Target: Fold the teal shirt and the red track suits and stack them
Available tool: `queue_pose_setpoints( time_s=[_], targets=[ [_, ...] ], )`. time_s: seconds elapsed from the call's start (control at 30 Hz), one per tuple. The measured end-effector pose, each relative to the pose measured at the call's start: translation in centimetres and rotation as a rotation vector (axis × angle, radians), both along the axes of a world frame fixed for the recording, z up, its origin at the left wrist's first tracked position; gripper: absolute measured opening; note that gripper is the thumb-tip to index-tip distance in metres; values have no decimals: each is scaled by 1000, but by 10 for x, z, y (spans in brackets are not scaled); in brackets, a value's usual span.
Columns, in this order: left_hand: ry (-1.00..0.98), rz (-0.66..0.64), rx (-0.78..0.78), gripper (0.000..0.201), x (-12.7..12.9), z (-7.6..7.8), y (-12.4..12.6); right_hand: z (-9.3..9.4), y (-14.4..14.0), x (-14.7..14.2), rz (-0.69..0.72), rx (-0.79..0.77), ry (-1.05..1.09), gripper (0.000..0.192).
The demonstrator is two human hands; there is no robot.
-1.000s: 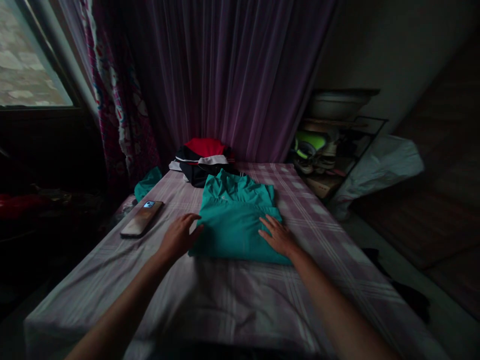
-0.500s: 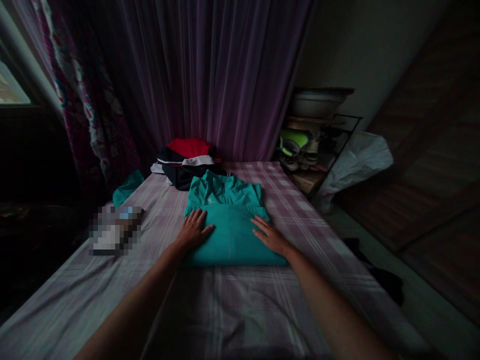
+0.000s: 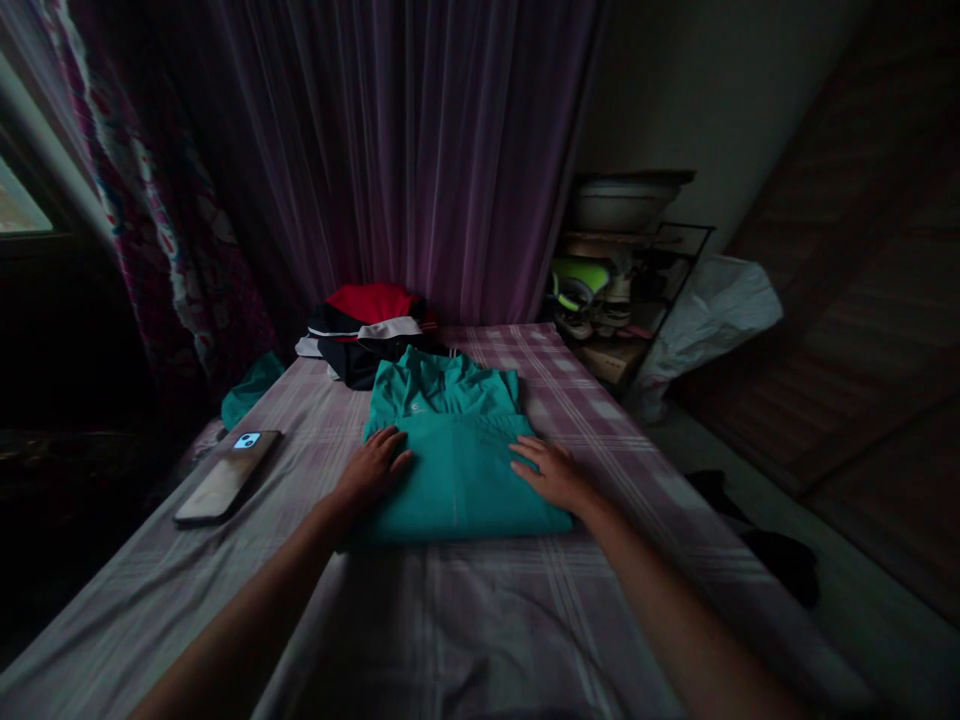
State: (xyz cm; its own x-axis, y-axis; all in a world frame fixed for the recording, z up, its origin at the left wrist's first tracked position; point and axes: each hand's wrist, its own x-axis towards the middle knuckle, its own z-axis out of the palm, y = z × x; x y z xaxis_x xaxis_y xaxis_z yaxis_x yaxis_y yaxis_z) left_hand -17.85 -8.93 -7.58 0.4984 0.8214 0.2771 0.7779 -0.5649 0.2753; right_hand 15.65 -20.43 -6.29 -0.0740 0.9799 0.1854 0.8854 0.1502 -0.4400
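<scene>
Bed (image 3: 465, 620) with checked sheet carries the folded teal shirt (image 3: 457, 470) at centre. Clothes pile (image 3: 371, 325) at 12 o'clock, phone (image 3: 225, 478) at 9. Left hand (image 3: 371, 470) and right hand (image 3: 551, 472) are laid flat, fingers spread, on the shirt's side edges, gripping nothing. Risk: uneven pressure could skew the fold.

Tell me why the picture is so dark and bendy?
Head view: the room is dim, so the corners go black; the teal shirt under both hands shows best; the wide lens bends the edges; the phone glints a little; nothing looks blurred.
</scene>
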Motion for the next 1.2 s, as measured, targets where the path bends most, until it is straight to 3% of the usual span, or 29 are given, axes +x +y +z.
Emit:
queue_pose_setpoints(
  time_s=[0.1,0.17,0.37,0.57,0.7,0.77,1.0,1.2],
  targets=[
    [39,31,59,51,19,18,-2,25,16,-23,-22,118,-65,47],
    [81,42,53,53,32,21,-2,30,27,-39,-10,138,-96,50],
    [130,68,-61,54,46,1,9,5,44,-55,-32,-100,-170,48],
    [-24,-14,-34,51,26,-9,20,-3,41,-36,41,-40,-8,49],
    [-179,-144,85,51,-4,-16,17,-12,21,-8,111,-20,156,52],
    [-207,-142,118,49,-18,-15,12,-18,10,7,107,-23,218,50],
    [-41,-122,-39,44,-50,22,-17,-16,-28,39,109,-83,279,52],
    [95,-281,-277,55,-79,47,-34,-1,-52,46,248,-289,108,97]
  ],
)
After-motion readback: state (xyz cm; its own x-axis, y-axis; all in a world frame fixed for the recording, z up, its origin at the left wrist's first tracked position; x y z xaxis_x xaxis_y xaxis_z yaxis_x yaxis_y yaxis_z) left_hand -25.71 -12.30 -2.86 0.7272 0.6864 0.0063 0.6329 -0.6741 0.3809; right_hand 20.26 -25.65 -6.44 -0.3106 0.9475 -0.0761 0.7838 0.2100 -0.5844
